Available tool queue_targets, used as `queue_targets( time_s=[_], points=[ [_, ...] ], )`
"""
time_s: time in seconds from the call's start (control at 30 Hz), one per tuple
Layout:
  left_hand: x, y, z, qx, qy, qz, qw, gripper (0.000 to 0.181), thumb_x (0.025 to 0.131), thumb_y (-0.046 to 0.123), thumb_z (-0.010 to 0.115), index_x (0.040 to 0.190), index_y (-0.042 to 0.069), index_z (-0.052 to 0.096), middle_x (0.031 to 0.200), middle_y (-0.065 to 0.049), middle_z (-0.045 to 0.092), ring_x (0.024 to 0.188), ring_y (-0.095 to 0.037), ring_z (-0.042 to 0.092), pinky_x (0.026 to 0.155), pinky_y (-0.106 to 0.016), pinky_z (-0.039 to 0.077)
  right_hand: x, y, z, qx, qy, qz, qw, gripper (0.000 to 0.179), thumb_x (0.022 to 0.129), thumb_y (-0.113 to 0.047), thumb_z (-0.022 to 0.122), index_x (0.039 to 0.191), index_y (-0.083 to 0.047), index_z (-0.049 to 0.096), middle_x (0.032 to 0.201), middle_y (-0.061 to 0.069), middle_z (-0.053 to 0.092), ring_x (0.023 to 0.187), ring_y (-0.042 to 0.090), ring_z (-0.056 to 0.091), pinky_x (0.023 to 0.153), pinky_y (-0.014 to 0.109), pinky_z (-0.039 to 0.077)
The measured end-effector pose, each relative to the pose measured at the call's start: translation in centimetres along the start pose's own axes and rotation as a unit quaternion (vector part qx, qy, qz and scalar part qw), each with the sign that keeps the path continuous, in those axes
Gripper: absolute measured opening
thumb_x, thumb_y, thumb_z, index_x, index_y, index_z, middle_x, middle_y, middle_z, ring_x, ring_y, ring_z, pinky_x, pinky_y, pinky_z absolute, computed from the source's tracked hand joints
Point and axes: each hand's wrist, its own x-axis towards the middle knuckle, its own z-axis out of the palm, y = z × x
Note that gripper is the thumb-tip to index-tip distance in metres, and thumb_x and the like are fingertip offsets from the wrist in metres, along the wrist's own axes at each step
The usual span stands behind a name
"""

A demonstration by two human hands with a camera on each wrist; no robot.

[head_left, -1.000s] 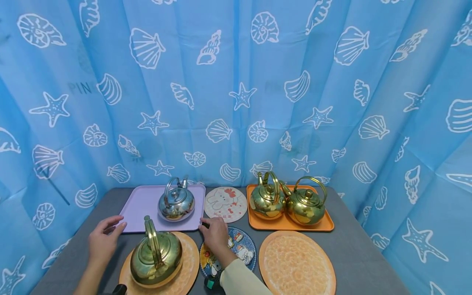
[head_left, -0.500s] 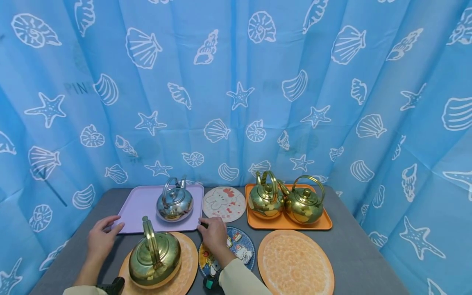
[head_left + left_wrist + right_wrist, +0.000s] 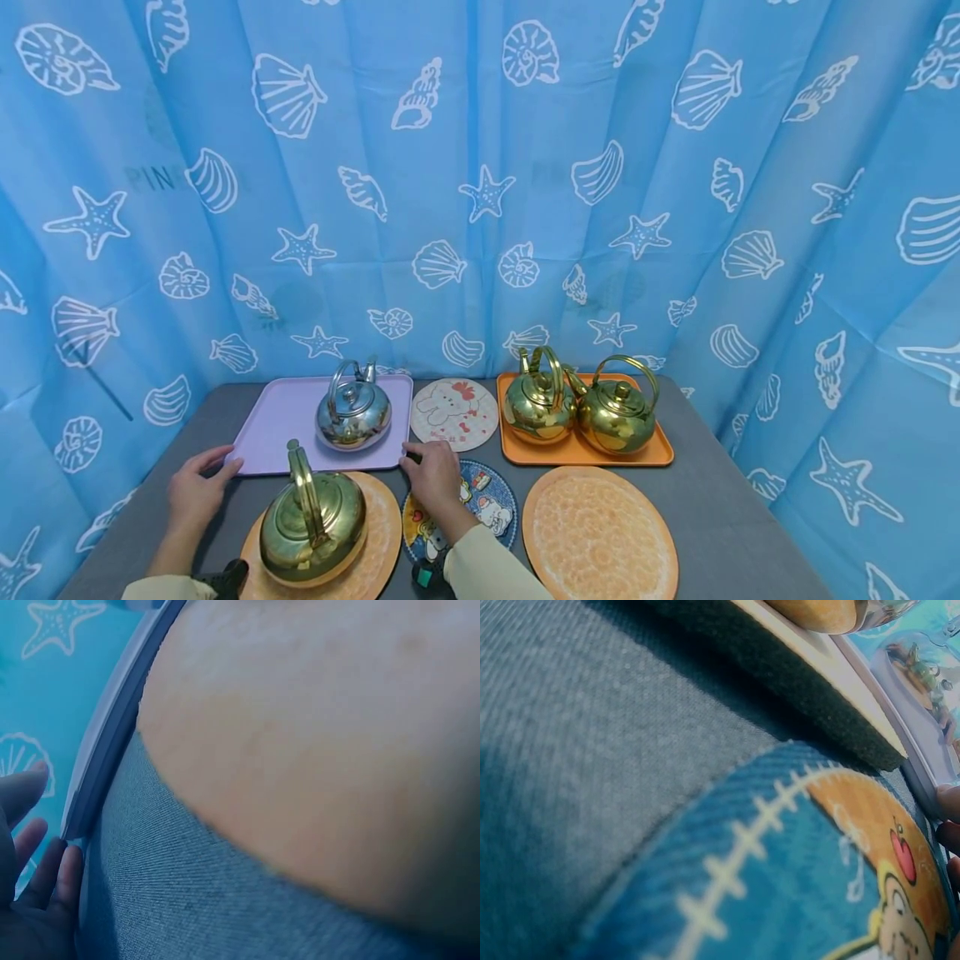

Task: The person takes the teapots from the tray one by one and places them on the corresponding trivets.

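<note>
A lilac tray (image 3: 281, 425) lies at the back left, with a silver kettle (image 3: 354, 417) on its right half. My left hand (image 3: 197, 492) is at the tray's near left corner. In the left wrist view its lower fingertips (image 3: 71, 862) touch that corner, while the thumb stands apart from them. At the near right corner, my right hand (image 3: 435, 479) pinches the tray's edge. Its fingertips (image 3: 949, 804) show at the frame's right side in the right wrist view. Between my forearms, a large gold kettle (image 3: 311, 533) stands on a round orange mat (image 3: 384, 517).
An orange tray (image 3: 592, 459) at the back right bears two gold kettles. A pale round rabbit mat (image 3: 453, 417) lies between the trays. Below my right hand is a blue cartoon mat (image 3: 495, 500); right of it lies another orange mat (image 3: 600, 533). A blue curtain (image 3: 480, 208) hangs behind.
My left hand has moved slightly left, from over the tray's front edge out to its corner. The right hand stays at its corner. The head view has shifted a little.
</note>
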Motion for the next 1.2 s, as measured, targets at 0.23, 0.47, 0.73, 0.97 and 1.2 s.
queue_targets(
  time_s=[0.23, 0.47, 0.73, 0.97, 1.2],
  points=[
    [0.5, -0.3, 0.0, 0.038, -0.026, -0.022, 0.9987, 0.045, 0.092, 0.016, 0.067, 0.127, -0.009, 0.056, 0.127, -0.035, 0.051, 0.117, -0.049, 0.047, 0.097, -0.060, 0.036, 0.0, 0.0, 0.0, -0.002, 0.001, -0.006, 1.0000, 0.022, 0.086, -0.029, 0.075, 0.108, -0.025, 0.078, 0.101, -0.009, 0.070, 0.101, 0.015, 0.057, 0.089, 0.037, 0.041],
    [1.1, -0.8, 0.2, 0.047, -0.029, -0.039, 0.9977, 0.045, 0.091, 0.014, 0.067, 0.126, -0.011, 0.055, 0.122, -0.035, 0.054, 0.110, -0.047, 0.052, 0.092, -0.059, 0.040, 0.0, 0.0, 0.1, 0.005, -0.003, -0.002, 1.0000, 0.022, 0.087, -0.029, 0.074, 0.109, -0.026, 0.077, 0.103, -0.009, 0.070, 0.100, 0.015, 0.056, 0.089, 0.038, 0.042],
    [1.3, -0.9, 0.3, 0.050, -0.048, -0.063, 0.9956, 0.049, 0.094, 0.018, 0.065, 0.133, -0.009, 0.051, 0.126, -0.035, 0.052, 0.114, -0.048, 0.049, 0.096, -0.061, 0.038, 0.1, 0.3, 0.0, 0.012, -0.012, -0.003, 0.9999, 0.023, 0.088, -0.030, 0.074, 0.110, -0.026, 0.077, 0.105, -0.009, 0.070, 0.102, 0.016, 0.056, 0.089, 0.039, 0.043],
    [1.3, -1.0, 0.3, 0.049, -0.059, -0.072, 0.9944, 0.053, 0.095, 0.022, 0.064, 0.136, -0.009, 0.048, 0.128, -0.034, 0.050, 0.117, -0.048, 0.047, 0.098, -0.061, 0.036, 0.2, 0.3, -0.9, 0.062, -0.043, -0.021, 0.9969, 0.017, 0.088, -0.024, 0.073, 0.104, -0.019, 0.078, 0.099, -0.008, 0.069, 0.102, 0.018, 0.059, 0.094, 0.043, 0.043],
    [1.3, -1.1, 0.3, 0.043, -0.058, -0.083, 0.9940, 0.053, 0.096, 0.019, 0.063, 0.137, -0.009, 0.047, 0.129, -0.033, 0.050, 0.117, -0.046, 0.047, 0.098, -0.061, 0.037, 0.8, 0.2, -2.6, 0.139, -0.101, -0.029, 0.9847, 0.013, 0.089, -0.014, 0.070, 0.100, -0.009, 0.076, 0.098, -0.002, 0.070, 0.092, 0.015, 0.061, 0.076, 0.033, 0.051]
  ],
)
